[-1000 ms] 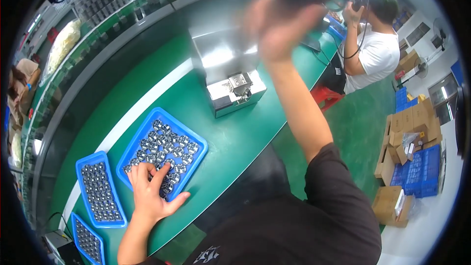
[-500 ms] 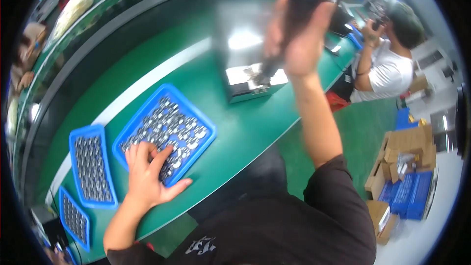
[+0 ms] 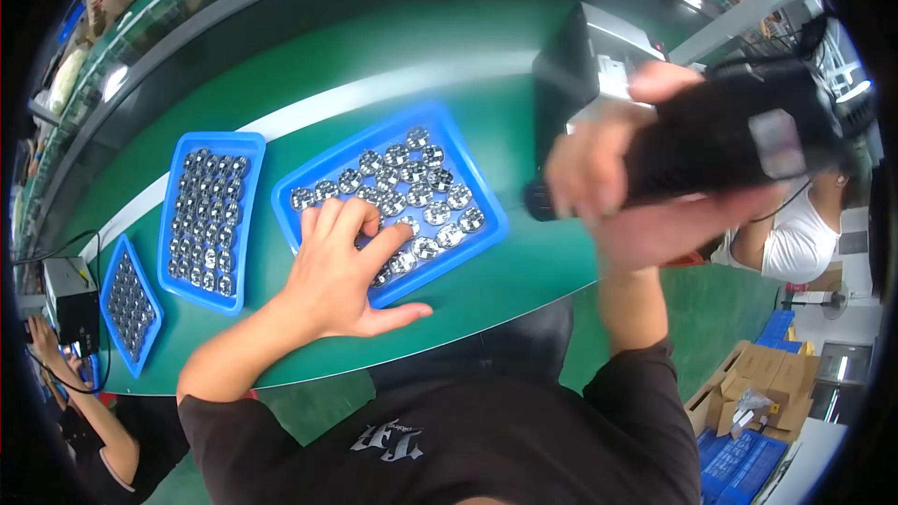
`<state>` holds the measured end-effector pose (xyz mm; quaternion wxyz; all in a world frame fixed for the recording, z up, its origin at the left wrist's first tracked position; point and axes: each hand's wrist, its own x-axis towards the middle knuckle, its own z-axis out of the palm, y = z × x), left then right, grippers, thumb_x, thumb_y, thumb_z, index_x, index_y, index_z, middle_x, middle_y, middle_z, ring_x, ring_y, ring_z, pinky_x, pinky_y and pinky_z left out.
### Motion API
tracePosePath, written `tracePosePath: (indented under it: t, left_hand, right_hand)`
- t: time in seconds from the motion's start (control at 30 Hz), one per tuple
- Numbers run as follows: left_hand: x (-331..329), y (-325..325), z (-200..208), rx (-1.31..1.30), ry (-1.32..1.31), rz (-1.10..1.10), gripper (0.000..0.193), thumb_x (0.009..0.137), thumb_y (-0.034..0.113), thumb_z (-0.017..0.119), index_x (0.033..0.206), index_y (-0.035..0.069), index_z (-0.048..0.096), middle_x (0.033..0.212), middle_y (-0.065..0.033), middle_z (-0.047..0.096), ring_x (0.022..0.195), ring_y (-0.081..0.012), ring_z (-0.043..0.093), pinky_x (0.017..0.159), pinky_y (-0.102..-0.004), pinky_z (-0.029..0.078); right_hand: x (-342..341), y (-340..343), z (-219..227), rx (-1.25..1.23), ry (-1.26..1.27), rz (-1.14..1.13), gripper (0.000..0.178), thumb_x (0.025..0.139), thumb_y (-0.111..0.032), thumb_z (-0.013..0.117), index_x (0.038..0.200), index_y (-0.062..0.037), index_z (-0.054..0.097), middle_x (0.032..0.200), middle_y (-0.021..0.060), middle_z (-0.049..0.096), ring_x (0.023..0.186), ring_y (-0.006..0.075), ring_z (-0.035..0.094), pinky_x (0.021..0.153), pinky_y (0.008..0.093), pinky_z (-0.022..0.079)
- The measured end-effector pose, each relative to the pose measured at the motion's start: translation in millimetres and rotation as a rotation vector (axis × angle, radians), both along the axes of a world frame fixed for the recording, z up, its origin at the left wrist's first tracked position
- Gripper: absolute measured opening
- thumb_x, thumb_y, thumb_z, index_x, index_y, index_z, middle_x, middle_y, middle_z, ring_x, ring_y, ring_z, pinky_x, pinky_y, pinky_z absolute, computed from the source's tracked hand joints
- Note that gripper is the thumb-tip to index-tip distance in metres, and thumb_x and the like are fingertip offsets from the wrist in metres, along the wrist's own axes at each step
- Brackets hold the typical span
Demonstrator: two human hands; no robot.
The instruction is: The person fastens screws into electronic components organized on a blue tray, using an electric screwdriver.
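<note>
My left hand (image 3: 341,271) lies over the near edge of a blue tray (image 3: 491,241), thumb stretched out and fingers slightly bent. Its fingertips touch some of the small round black-and-silver parts (image 3: 437,213) spread in that tray; no part is plainly gripped. To the right, my right hand (image 3: 599,178) is blurred by motion. It is wrapped round a thick black tool (image 3: 711,136) with a pale label, held above the bench and tilted sideways. The tool's dark narrow end points left; its exact kind is unclear.
Two more blue trays of parts, a middle one (image 3: 245,224) and a smaller one (image 3: 140,365), stand at left on the green bench (image 3: 524,271). A metal box (image 3: 571,61) stands behind my right hand. Co-workers sit at both sides. Cardboard boxes (image 3: 762,374) lie at lower right.
My view has turned right. The black tool has swung from upright above the metal box to sideways, nearer the tray. My left hand stays at the same tray.
</note>
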<state>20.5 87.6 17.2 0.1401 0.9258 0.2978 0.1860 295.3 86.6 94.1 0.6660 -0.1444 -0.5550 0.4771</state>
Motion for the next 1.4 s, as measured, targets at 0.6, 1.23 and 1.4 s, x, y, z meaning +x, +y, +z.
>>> tracePosePath:
  t: [0.6,1.23,1.4]
  left_hand:
    - [19,5,13,-0.003,0.185,-0.039,0.091,0.066,0.078,0.066,0.134,0.017,0.063,0.103,-0.0133,0.045,0.096,-0.0298,0.044,0.087,-0.0444,0.035]
    - [18,7,9,0.0,0.147,-0.053,0.089,0.065,0.075,0.07,0.13,0.016,0.065,0.101,-0.0114,0.044,0.093,-0.0283,0.043,0.085,-0.0426,0.034]
    - [16,6,14,-0.009,0.08,-0.045,0.076,0.067,0.067,0.075,0.121,0.014,0.07,0.098,-0.0098,0.045,0.09,-0.0271,0.044,0.082,-0.0419,0.034]
  right_hand:
    - [-50,29,-55,-0.257,-0.223,-0.109,0.108,0.075,-0.098,0.019,0.114,-0.0006,0.044,0.056,0.0052,0.051,0.044,0.0128,0.045,0.045,0.0261,0.041]
    - [-30,26,-53,-0.19,0.033,-0.008,0.11,0.073,-0.1,0.019,0.122,-0.0054,0.046,0.058,0.0079,0.052,0.046,0.0179,0.049,0.045,0.0307,0.043]
    - [-12,8,-29,-0.092,0.221,0.018,0.107,0.079,-0.095,0.029,0.12,0.0021,0.048,0.056,0.0072,0.05,0.042,0.019,0.048,0.039,0.0331,0.041]
